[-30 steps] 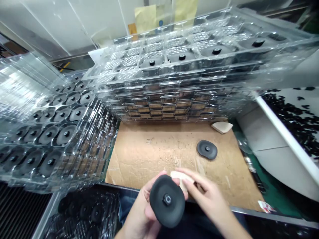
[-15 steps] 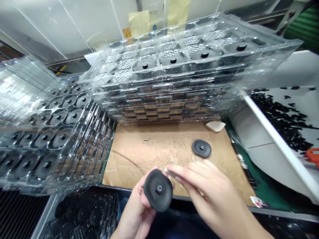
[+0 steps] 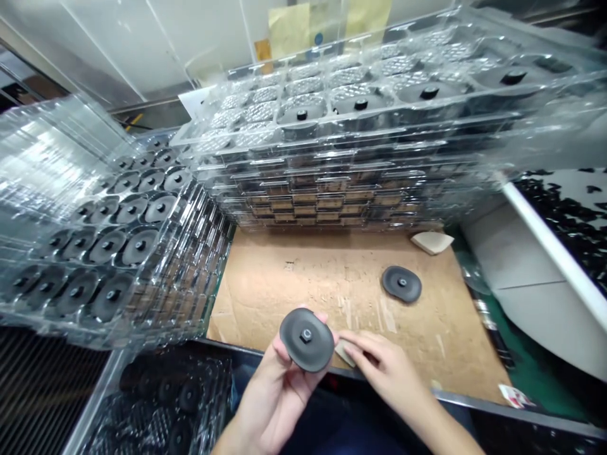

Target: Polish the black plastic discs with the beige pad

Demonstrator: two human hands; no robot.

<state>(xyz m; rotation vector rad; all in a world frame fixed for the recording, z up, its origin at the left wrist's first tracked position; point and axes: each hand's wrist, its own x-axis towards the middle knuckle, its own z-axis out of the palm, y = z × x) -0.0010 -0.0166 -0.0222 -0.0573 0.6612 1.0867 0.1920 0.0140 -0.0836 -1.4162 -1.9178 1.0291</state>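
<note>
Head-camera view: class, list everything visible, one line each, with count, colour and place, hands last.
Cardboard sheet: one, tan, mid-view.
Tray stacks: two, clear plastic, behind and left of the cardboard.
Tray discs: many, black, in tray cells.
Loose disc: one, black, on cardboard.
Wedge: one, cream, cardboard's far corner.
Small parts: many, black, in white bin, right.
Left hand: one, lower centre, holding black disc.
Right hand: one, lower right, pinching cream piece.

Head-worn camera, facing forward and down (hands (image 3: pixel 272 404) (image 3: pixel 386 373) near, along bottom edge).
</note>
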